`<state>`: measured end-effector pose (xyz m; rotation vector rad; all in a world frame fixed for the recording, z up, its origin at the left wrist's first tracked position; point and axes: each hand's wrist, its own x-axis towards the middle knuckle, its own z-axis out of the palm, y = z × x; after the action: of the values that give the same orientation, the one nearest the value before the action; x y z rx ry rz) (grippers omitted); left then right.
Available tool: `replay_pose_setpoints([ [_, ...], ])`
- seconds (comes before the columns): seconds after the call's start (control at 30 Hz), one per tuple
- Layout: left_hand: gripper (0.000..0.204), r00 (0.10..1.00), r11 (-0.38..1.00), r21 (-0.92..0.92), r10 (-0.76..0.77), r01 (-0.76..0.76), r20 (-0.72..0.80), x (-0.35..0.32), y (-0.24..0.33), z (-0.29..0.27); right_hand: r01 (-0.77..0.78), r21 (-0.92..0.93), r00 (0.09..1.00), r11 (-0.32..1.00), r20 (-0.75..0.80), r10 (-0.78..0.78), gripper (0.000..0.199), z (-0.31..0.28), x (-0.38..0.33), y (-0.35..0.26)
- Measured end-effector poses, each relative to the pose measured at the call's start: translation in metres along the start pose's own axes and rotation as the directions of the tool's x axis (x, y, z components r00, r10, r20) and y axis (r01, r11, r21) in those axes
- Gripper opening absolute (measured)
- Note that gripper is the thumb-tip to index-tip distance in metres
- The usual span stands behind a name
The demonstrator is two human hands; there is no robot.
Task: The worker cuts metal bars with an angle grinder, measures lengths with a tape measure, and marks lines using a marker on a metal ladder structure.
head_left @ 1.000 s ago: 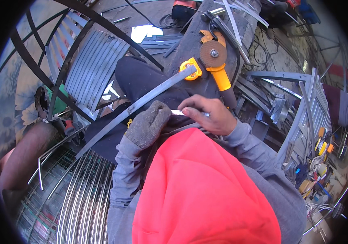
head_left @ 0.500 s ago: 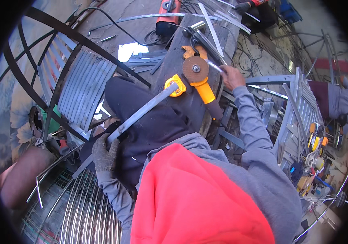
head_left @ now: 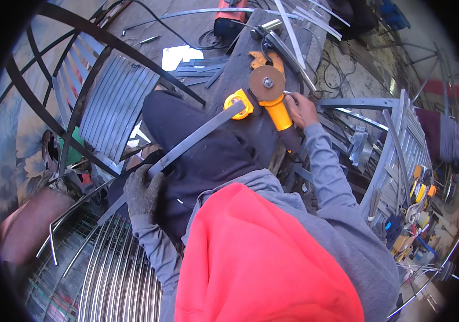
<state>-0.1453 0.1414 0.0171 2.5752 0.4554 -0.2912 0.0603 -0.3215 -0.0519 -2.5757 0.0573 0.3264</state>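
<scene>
My left hand (head_left: 142, 189), in a dark grey glove, is closed around a flat metal bar (head_left: 186, 144) that slants across my dark trousers. The bar's far end lies over a yellow tape measure (head_left: 246, 107). A yellow angle grinder (head_left: 279, 114) with a brown disc (head_left: 267, 83) facing up lies on a worn dark beam (head_left: 240, 70). My bare right hand (head_left: 303, 111) is close against the grinder's right side, fingers curled. It holds a slim silvery rod, of which only a short tip shows by the disc; the rest is hidden in the fingers.
Curved dark metal frames (head_left: 111, 48) and a slatted panel (head_left: 117, 107) stand at left. Shiny tubes (head_left: 117, 273) lie at lower left. Flat strips (head_left: 200, 72) and a red machine (head_left: 229, 19) are ahead. A metal grille (head_left: 401, 145) and another person (head_left: 455, 134) are at right.
My right hand has drawn back toward me, beside the grinder, and the silvery rod is now mostly hidden. My left hand stays on the bar. The whole view has shifted slightly.
</scene>
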Motion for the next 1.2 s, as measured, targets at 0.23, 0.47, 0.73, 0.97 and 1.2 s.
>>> replay_pose_setpoints([
  [0.23, 0.036, 0.991, 0.849, -0.512, -0.127, 0.13, 0.041, 0.004, 0.01, -0.037, -0.033, 0.138, 0.996, 0.99, 0.087, 0.021, 0.088, 0.024, -0.034, -0.012],
  [0.47, 0.026, 0.978, 0.912, -0.36, -0.157, 0.197, 0.138, -0.008, 0.072, -0.031, -0.061, 0.045, 0.998, 0.997, -0.026, 0.063, 0.078, 0.046, -0.021, -0.006],
  [0.73, 0.043, 0.96, 0.987, -0.112, -0.079, 0.113, 0.268, -0.027, 0.078, 0.005, -0.1, -0.019, 0.993, 0.995, 0.059, 0.101, 0.076, 0.044, -0.01, -0.012],
  [0.97, 0.046, 0.989, 0.983, -0.134, -0.108, 0.121, 0.104, -0.022, 0.078, -0.008, -0.12, -0.041, 0.988, 0.992, 0.088, 0.123, 0.076, 0.043, 0.001, 0.003],
  [1.2, 0.042, 0.939, 0.788, -0.517, 0.325, -0.335, -0.112, -0.004, 0.145, -0.004, -0.266, 0.645, 0.952, 0.716, 0.292, 0.091, 0.052, -0.047, -0.048, -0.052],
])
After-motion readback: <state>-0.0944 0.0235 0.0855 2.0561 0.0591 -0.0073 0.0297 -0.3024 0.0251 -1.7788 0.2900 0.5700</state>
